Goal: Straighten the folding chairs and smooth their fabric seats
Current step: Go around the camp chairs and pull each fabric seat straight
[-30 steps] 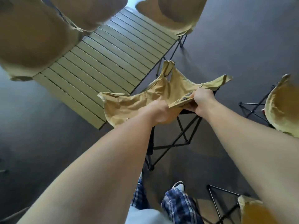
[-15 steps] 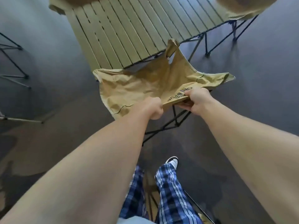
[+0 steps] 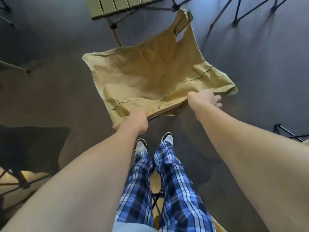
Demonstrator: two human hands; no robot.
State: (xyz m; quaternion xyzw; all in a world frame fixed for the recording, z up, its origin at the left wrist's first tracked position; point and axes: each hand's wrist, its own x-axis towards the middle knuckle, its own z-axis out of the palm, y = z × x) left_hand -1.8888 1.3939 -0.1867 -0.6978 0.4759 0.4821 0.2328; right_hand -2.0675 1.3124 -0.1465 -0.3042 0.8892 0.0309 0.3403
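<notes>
A tan fabric chair seat (image 3: 150,76) hangs spread out in front of me, wrinkled, with a strap loop at its far corner. My left hand (image 3: 135,123) grips the seat's near edge at the left. My right hand (image 3: 204,99) grips the same edge further right, fingers curled under the fabric. A bit of the chair's black frame (image 3: 153,117) shows just under the near edge between my hands; the rest of the frame is hidden by the fabric.
A slatted folding table (image 3: 120,5) stands at the far side with its black legs on the dark floor. Other black chair frames stand at the far right (image 3: 242,15), right (image 3: 287,133) and lower left (image 3: 18,180). My feet are just behind the seat.
The view has tipped down and the seat has come closer to me. My hands have moved further apart along the near edge, and the fabric now lies spread wider and flatter.
</notes>
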